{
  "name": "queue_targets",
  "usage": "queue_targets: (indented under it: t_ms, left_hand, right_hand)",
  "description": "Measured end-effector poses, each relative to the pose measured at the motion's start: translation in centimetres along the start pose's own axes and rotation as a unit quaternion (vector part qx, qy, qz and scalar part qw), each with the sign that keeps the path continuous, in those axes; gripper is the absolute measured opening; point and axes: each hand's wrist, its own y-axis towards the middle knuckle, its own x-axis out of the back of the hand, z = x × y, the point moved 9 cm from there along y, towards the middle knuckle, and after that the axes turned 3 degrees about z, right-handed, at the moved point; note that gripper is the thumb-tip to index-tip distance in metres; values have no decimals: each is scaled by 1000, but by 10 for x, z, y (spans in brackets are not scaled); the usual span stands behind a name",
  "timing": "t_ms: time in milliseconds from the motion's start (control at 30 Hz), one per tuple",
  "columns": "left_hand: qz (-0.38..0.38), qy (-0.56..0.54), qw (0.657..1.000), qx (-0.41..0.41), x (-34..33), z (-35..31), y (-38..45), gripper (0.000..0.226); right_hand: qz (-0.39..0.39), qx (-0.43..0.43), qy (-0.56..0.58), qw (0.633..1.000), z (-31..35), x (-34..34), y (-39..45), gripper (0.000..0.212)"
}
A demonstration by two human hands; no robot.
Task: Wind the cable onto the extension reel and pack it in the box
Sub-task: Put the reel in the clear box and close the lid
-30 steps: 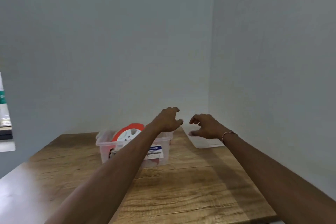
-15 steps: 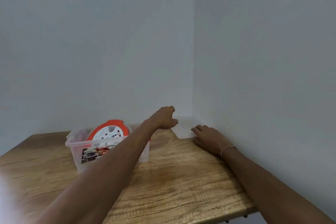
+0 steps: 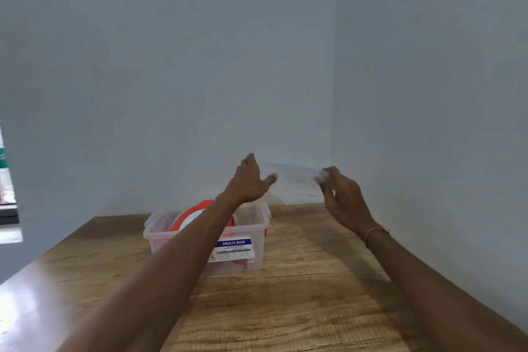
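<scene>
Head view: lid (image 3: 294, 177) held between both hands' fingers (image 3: 324, 177), above box (image 3: 251, 237).

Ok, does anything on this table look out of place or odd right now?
Nothing is spilled or damaged. The red reel stands in the clear box, which is open; both hands, left and right, hold its clear lid in the air behind it.
</scene>
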Motion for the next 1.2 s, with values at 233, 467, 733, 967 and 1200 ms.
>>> queue_targets:
  t_ms: [233,467,733,967,1200]
  left_hand:
    - [-162,-169,972,35,88,45,-11,69]
    - [-214,-283,931,82,133,82,-35,39]
    - [-60,-252,926,275,117,159,-76,24]
    - [-38,-194,933,301,98,183,-96,29]
    - [-28,-152,943,295,93,188,-105,11]
  right_hand:
    - [-41,-112,387,914,35,8,47,24]
    - [-38,-259,440,859,44,-40,58,47]
    - [159,-394,305,852,58,-134,27,35]
    - [213,-407,215,862,59,-162,3,27]
    - [239,-391,163,874,56,-165,-3,31]
